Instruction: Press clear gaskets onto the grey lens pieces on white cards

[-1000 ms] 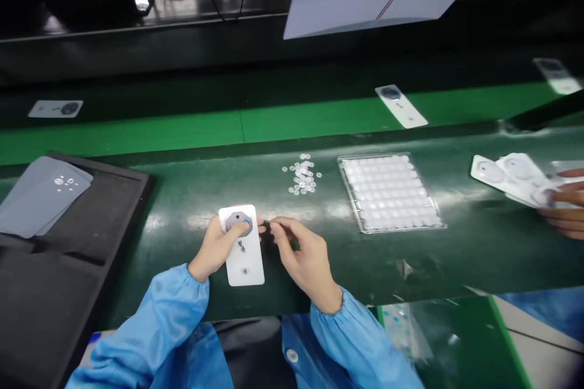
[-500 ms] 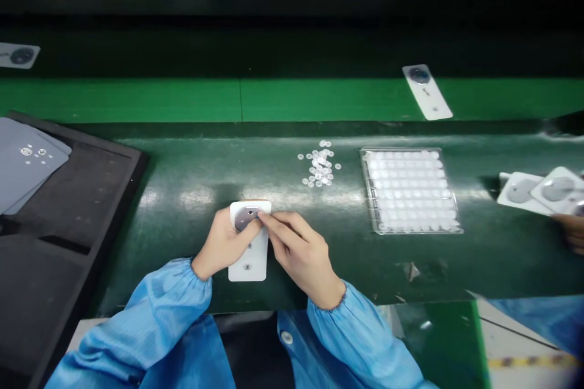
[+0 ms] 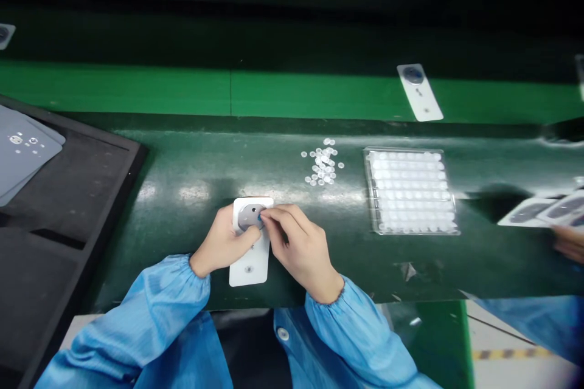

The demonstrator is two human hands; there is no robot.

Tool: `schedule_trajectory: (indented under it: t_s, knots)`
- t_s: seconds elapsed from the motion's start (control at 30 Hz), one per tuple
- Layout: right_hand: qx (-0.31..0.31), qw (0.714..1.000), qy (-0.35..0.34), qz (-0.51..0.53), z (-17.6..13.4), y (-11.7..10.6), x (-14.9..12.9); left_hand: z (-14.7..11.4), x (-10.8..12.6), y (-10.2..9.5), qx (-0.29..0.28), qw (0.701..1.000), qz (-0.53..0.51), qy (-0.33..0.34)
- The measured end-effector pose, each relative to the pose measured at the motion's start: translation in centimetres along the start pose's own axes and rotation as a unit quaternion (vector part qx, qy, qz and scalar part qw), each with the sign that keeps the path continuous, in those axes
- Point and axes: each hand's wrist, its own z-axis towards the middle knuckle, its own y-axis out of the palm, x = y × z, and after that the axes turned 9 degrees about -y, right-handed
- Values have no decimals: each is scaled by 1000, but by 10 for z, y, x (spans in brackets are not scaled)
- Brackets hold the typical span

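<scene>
My left hand (image 3: 223,243) is closed round the left side of a white phone back cover (image 3: 250,258), its thumb across the front. The cover is rounded at the corners, with a large grey disc (image 3: 247,216) near its top and small dark marks below. My right hand (image 3: 298,246) pinches at the disc's right edge, thumb and fingertips together. A tiny blue spot shows at those fingertips; what it belongs to is too small to make out. Beyond my right hand lies a loose pile of small clear discs (image 3: 323,161).
A clear tray (image 3: 375,219) with rows of white pieces stands to the right. Grey sheets (image 3: 27,152) lie on a black tray (image 3: 100,152) at left. Another white cover (image 3: 422,97) lies on the far green strip. At far right a co-worker's hand (image 3: 568,243) holds white covers (image 3: 524,213).
My right fingertips have shifted slightly on the disc's edge, and the blue spot shows more plainly. Covers on the far strip have moved left. The co-worker's covers are lower and tilted flatter.
</scene>
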Motion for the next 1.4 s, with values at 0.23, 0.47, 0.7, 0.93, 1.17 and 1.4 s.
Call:
schedule_trajectory:
  t_s: [0.23, 0.47, 0.7, 0.93, 1.17, 1.4]
  knots:
    - [22, 962, 143, 232, 6, 2, 1, 2, 2, -1, -18, 995, -77, -66]
    - [140, 890, 308, 306, -41, -59, 29, 0, 2, -2, -62, 967, -199, -144]
    - [223, 878, 421, -52, -225, -143, 82, 2, 6, -1, -37, 968, -199, -150]
    - [298, 802, 434, -281, -236, -111, 95, 4, 22, 1, 1, 967, -173, -187]
    - [170, 948, 211, -166, -96, -103, 112, 3, 23, 1, 9, 968, -166, -186]
    - [100, 947, 247, -176, -78, -100, 121, 5, 13, -4, -8, 971, -160, -176]
